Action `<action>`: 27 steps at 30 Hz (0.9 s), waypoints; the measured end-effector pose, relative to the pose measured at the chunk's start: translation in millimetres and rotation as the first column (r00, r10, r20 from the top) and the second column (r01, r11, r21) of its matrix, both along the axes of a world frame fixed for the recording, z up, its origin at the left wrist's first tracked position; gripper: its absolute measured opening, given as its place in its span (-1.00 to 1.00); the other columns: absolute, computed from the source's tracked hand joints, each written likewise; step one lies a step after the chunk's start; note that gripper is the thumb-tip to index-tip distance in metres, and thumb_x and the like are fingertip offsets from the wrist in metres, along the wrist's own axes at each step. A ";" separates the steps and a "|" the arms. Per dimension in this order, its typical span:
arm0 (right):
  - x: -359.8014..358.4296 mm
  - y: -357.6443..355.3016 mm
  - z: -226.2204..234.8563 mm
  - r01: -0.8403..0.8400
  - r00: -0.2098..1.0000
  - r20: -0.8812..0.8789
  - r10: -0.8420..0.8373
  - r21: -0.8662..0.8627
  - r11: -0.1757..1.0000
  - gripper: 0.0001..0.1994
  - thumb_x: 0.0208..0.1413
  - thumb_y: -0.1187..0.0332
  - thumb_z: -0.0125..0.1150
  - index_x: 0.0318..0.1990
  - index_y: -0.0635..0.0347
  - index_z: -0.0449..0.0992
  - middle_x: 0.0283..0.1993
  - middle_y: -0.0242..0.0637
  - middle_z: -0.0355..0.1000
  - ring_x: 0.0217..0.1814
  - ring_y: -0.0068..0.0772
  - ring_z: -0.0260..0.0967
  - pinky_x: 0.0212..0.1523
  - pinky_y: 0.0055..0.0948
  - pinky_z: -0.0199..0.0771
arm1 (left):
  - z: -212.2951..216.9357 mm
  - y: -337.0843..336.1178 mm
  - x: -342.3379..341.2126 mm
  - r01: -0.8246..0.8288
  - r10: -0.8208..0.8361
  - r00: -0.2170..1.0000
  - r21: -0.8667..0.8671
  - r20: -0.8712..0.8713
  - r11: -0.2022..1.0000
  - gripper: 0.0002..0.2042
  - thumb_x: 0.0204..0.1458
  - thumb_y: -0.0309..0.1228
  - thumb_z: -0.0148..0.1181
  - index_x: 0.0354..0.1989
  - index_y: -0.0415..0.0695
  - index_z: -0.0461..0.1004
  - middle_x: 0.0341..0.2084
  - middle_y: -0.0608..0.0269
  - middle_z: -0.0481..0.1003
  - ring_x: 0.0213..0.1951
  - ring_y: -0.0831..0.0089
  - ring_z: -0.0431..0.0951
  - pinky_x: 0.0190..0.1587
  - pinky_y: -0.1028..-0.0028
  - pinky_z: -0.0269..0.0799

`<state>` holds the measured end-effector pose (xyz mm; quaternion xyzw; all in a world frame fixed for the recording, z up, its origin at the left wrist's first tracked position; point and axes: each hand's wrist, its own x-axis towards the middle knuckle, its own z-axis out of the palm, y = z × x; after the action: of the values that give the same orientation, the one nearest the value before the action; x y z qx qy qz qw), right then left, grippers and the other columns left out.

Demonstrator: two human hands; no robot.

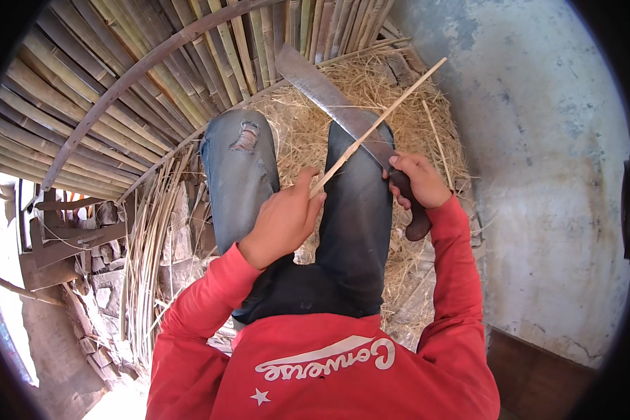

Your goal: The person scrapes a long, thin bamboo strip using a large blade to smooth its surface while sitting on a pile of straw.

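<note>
My left hand (283,220) is closed around the near end of a thin bamboo strip (388,112), thumb and fingers pinching it just above my right thigh. The strip is pale yellow, narrow and straight, and it runs away from that grip up and to the right, its far tip ending over the straw (427,133) near the wall (539,140). It looks freshly split, with a clean, light surface and no bark showing.

My right hand (416,182) is clenched on the dark handle of a machete (329,91), just to the right of my left hand. The blade is broad, grey and dull, with a blunt squared tip; it reaches up and left from my fist, over my right knee. The strip crosses on top of the blade a little beyond my right knuckles, touching it there.

Under both hands are my knees in blue jeans (241,168), the left one torn. Left of my left hand lies a loose bundle of split strips (147,238), and beyond the blade tip stands a screen of bamboo slats (119,91).
</note>
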<state>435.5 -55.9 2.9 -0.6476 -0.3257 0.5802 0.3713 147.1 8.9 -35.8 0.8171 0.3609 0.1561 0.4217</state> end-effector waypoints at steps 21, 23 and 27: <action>47.3 14.0 1.3 0.306 0.951 0.011 -0.308 0.095 0.947 -0.63 0.40 0.05 0.02 -0.18 0.22 0.50 -0.57 -0.34 0.36 -0.76 -0.49 0.17 -0.71 -0.42 0.23 | 11.1 -95.3 -167.5 -0.088 0.118 0.978 0.176 -0.172 0.980 -0.61 0.07 -0.45 0.42 0.07 -0.20 0.49 -0.30 0.06 0.53 -0.27 0.05 0.63 -0.28 0.18 0.53; 50.0 12.3 1.0 0.338 0.941 0.004 -0.340 0.100 0.936 -0.63 0.40 0.04 0.02 -0.17 0.20 0.51 -0.56 -0.35 0.36 -0.76 -0.49 0.17 -0.71 -0.42 0.23 | -15.8 -99.5 -186.6 -0.115 0.158 0.960 0.189 -0.231 0.975 -0.68 0.12 -0.46 0.38 0.02 -0.19 0.48 -0.32 0.04 0.53 -0.30 0.02 0.63 -0.31 0.15 0.51; 54.4 7.1 -5.4 0.327 0.945 -0.007 -0.328 0.109 0.939 -0.63 0.40 0.03 0.03 -0.15 0.19 0.51 -0.56 -0.36 0.36 -0.75 -0.49 0.17 -0.71 -0.41 0.24 | -27.2 -82.6 -207.5 -0.194 0.263 0.922 0.250 -0.283 0.949 -0.87 0.29 -0.47 0.22 -0.08 -0.17 0.43 -0.47 -0.02 0.52 -0.51 -0.03 0.58 -0.45 0.06 0.44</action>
<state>489.9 -48.8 -2.5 -0.6750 -0.2465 0.4881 0.4954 -60.4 -73.7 -63.1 0.8245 0.4971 0.1116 0.2461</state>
